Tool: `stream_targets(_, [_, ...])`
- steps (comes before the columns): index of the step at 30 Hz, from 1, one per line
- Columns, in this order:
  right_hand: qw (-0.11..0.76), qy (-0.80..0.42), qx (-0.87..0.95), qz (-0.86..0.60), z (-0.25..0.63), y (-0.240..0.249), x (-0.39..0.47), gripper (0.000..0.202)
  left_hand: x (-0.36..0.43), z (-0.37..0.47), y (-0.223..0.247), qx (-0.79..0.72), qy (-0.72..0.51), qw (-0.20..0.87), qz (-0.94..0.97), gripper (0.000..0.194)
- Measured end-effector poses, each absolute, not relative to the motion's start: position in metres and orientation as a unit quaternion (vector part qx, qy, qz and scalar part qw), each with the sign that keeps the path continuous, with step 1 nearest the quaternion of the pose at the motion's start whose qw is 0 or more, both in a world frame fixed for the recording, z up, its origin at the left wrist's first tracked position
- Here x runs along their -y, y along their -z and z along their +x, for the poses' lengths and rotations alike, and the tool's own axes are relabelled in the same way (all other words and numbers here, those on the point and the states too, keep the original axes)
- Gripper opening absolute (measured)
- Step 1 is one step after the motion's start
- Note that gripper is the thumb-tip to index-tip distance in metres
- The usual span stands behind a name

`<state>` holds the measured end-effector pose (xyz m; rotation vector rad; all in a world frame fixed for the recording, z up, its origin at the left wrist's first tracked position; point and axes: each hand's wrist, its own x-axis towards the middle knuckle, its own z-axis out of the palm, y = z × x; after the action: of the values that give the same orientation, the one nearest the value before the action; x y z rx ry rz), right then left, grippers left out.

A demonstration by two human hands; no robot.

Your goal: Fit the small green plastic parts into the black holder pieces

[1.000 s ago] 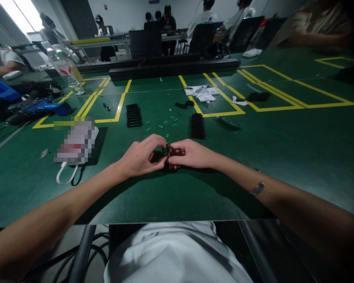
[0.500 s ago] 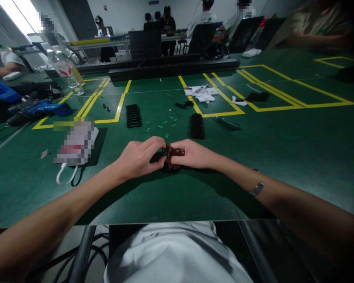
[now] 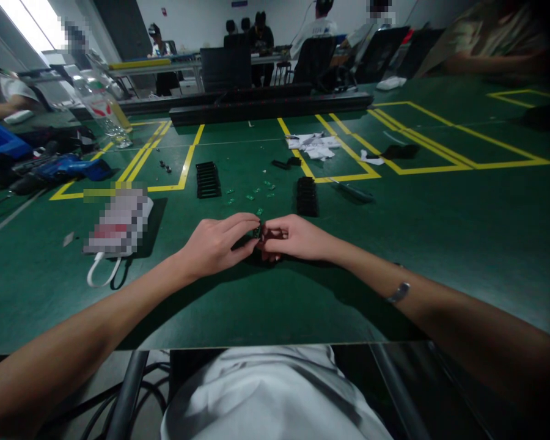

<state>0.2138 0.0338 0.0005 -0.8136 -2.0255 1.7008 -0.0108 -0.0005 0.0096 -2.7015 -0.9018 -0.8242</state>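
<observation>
Between the fingertips of both hands is a small dark piece point(image 3: 257, 231) with a green part showing. My left hand point(image 3: 220, 244) pinches it from the left with thumb and fingers. From the right, my right hand point(image 3: 286, 238) closes on the same spot, and its fingertips partly hide the piece. Several small green boards point(image 3: 250, 197) lie scattered just beyond the hands. A row of black parts point(image 3: 208, 180) sits to their left, and another black stack point(image 3: 307, 196) to their right.
A pixelated device point(image 3: 119, 223) with a white cable lies at the left. Farther back are a plastic bottle point(image 3: 104, 113), blue tools point(image 3: 73, 166), crumpled white paper point(image 3: 314, 145), a dark thin tool point(image 3: 355, 192) and long black bars point(image 3: 270, 105). People sit beyond the table.
The fingers of both hands have shifted slightly around the small piece, which shows a little more green. Nothing else on the table has visibly moved.
</observation>
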Motion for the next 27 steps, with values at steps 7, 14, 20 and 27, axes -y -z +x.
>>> stream_targets(7, [0.184, -0.618, 0.708, -0.287, 0.2147, 0.0022, -0.0354, 0.015, 0.0005, -0.0117, -0.0102, 0.314, 0.304, 0.008, -0.899, 0.024])
stream_targets(14, [0.183, -0.615, 0.713, -0.283, 0.2147, 0.0003, -0.0356, 0.017, -0.0009, -0.0154, -0.0121, 0.329, 0.307, -0.022, -0.893, 0.025])
stream_targets(20, [0.181, -0.614, 0.715, -0.280, 0.2146, -0.0005, -0.0353, 0.017, -0.0027, -0.0158, -0.0138, 0.325, 0.289, -0.004, -0.900, 0.023])
stream_targets(27, [0.180, -0.614, 0.716, -0.278, 0.2150, 0.0000, -0.0351, 0.017, -0.0038, -0.0168, -0.0142, 0.323, 0.274, 0.012, -0.906, 0.024])
